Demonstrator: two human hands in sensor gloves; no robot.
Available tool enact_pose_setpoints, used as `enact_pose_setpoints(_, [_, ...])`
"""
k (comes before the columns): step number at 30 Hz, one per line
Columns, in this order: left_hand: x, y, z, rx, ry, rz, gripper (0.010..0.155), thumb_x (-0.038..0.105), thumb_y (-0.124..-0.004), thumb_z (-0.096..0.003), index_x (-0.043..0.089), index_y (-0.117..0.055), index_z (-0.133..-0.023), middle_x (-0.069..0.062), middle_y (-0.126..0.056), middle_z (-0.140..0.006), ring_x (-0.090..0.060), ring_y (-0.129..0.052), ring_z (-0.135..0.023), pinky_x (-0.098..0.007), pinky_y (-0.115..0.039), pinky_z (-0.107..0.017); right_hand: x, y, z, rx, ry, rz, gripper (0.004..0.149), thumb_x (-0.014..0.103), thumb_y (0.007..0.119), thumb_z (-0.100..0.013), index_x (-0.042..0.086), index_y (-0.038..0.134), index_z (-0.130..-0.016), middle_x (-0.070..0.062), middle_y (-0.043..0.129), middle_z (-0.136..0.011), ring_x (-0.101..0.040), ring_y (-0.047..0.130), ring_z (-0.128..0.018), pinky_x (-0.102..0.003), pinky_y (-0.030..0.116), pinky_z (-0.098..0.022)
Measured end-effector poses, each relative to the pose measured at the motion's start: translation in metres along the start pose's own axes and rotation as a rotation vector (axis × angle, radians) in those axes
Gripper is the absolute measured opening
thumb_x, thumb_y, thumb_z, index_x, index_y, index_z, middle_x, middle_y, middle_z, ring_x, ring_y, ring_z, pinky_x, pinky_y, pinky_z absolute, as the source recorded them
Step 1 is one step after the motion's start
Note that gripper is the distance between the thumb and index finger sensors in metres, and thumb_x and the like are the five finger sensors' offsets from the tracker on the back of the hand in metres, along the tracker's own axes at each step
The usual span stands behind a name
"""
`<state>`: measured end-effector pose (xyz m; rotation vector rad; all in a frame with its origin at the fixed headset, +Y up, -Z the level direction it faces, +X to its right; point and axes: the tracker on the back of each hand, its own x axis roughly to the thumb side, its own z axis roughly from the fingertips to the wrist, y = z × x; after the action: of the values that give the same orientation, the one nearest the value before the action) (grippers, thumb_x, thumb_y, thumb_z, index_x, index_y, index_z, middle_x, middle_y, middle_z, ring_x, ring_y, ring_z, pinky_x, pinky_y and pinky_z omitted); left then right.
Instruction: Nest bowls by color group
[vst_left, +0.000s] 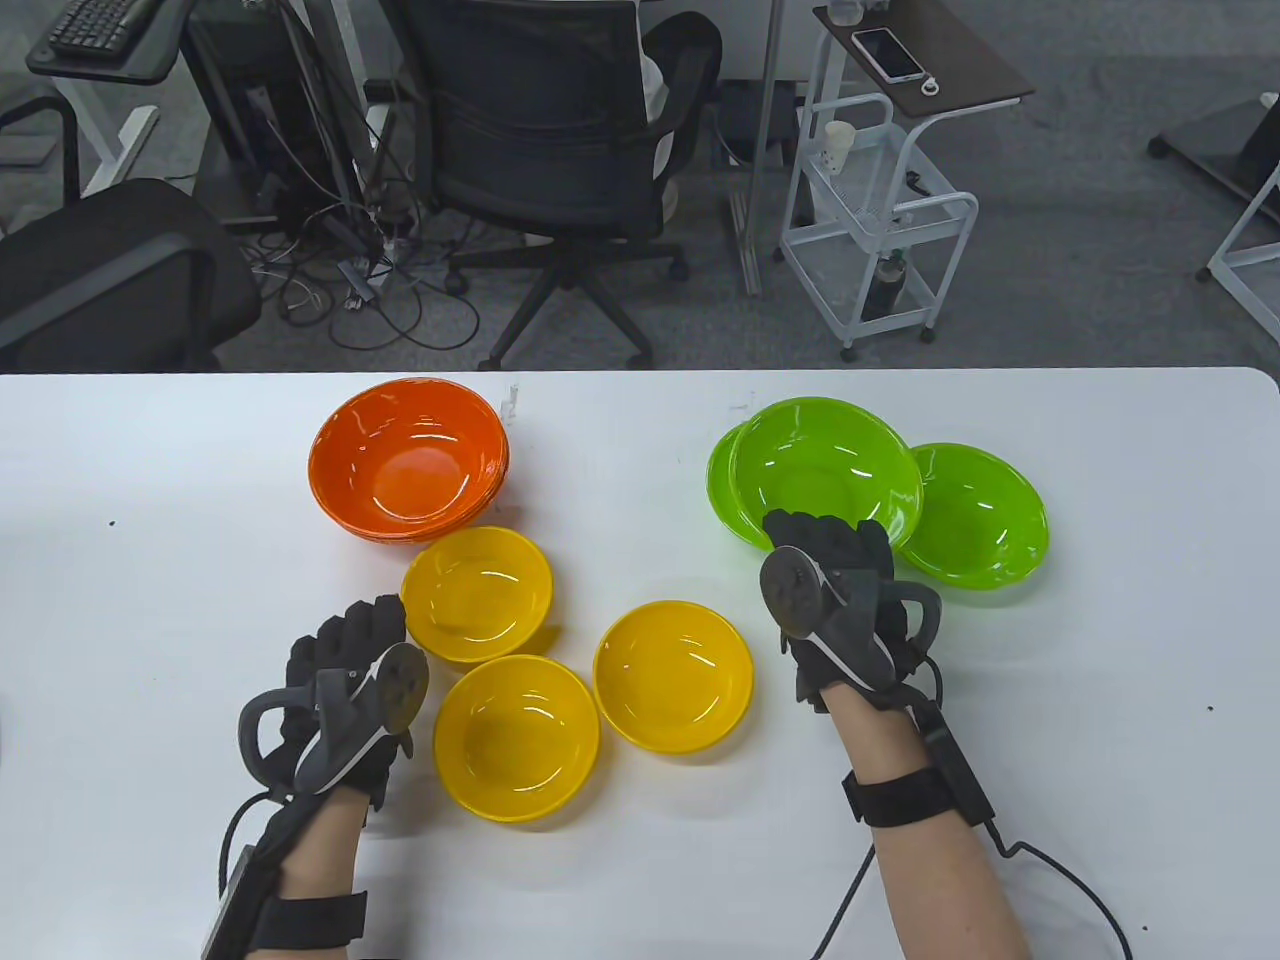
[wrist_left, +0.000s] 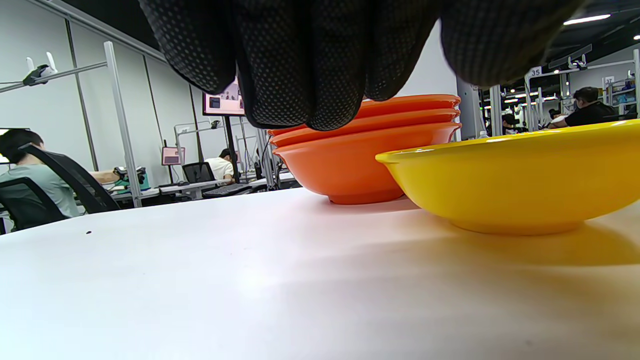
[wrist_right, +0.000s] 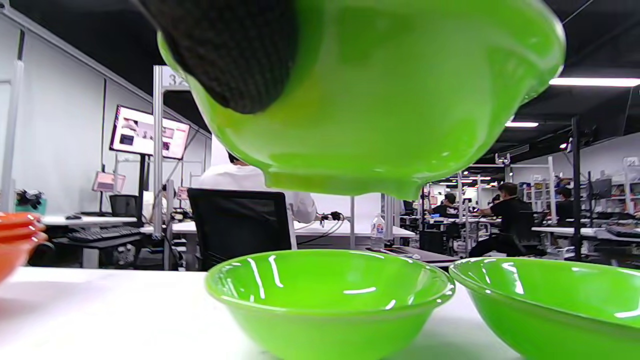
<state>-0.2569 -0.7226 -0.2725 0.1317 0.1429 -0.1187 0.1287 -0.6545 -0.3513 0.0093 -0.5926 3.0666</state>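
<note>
My right hand grips a green bowl by its near rim and holds it in the air, clear above a second green bowl; the right wrist view shows the held bowl over the lower one. A third green bowl sits to the right. Three orange bowls stand nested at the back left. Three separate yellow bowls sit in the front middle. My left hand rests empty on the table, left of the yellow bowls, fingers curled down.
The white table ends at the far edge, with office chairs and a white trolley beyond it. Bare table lies at the far left and far right.
</note>
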Motion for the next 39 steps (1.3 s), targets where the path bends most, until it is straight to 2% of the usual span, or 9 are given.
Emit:
enact_pose_setpoints(8, [-0.001,0.0,-0.001,-0.004,0.002,0.014,0.063,0.055,-0.075,-0.0451,0.033,-0.071,-0.104,0.0,-0.086,-0.105,-0.026,-0.094,-0.094,-0.047,-0.073,-0.072,0.01,0.036,-0.019,0.014,0.027,0.127,0.043,0.031,0.083,-0.04,0.036,0.081,-0.082,0.009,0.092,-0.084,-0.023,0.09,-0.085,-0.055,0.062,-0.068])
enact_pose_setpoints(18, [-0.001,0.0,-0.001,-0.006,0.0,0.014,0.063,0.055,-0.075,-0.0451,0.033,-0.071,-0.104,0.0,-0.086,-0.105,-0.026,-0.094,-0.094,-0.047,-0.072,-0.072,0.02,0.07,-0.021,0.075,-0.005,0.222,0.042,0.031,0.082,-0.039,0.035,0.082,-0.081,0.008,0.092,-0.084,-0.026,0.089,-0.086,-0.058,0.061,-0.067])
enact_pose_setpoints(21, [-0.001,-0.001,-0.001,-0.008,-0.001,0.011,0.063,0.055,-0.075,-0.0452,0.033,-0.071,-0.104,-0.001,-0.086,-0.105,-0.026,-0.094,-0.094,-0.047,-0.072,-0.072,0.022,0.073,-0.02,0.08,-0.011,0.234,0.042,0.031,0.082,-0.04,0.035,0.082,-0.081,0.008,0.092,-0.084,-0.026,0.089,-0.086,-0.058,0.061,-0.067])
enact_pose_setpoints(30, [-0.001,-0.001,-0.001,-0.01,-0.001,0.009,0.063,0.055,-0.075,-0.0451,0.033,-0.071,-0.104,0.0,-0.086,-0.106,-0.026,-0.094,-0.094,-0.047,-0.072,-0.072,0.023,0.082,-0.019,0.193,0.011,0.168,0.044,0.03,0.076,-0.042,0.034,0.078,-0.086,0.005,0.087,-0.09,-0.031,0.083,-0.091,-0.061,0.057,-0.068])
enact_pose_setpoints(39, [0.0,-0.001,-0.001,-0.015,-0.003,0.002,0.063,0.055,-0.075,-0.0451,0.033,-0.071,-0.104,-0.001,-0.086,-0.106,-0.026,-0.094,-0.094,-0.047,-0.072,-0.072,0.03,0.078,-0.015,0.261,0.0,0.077,0.045,0.029,0.074,-0.043,0.035,0.075,-0.088,0.003,0.081,-0.095,-0.035,0.074,-0.096,-0.061,0.051,-0.069])
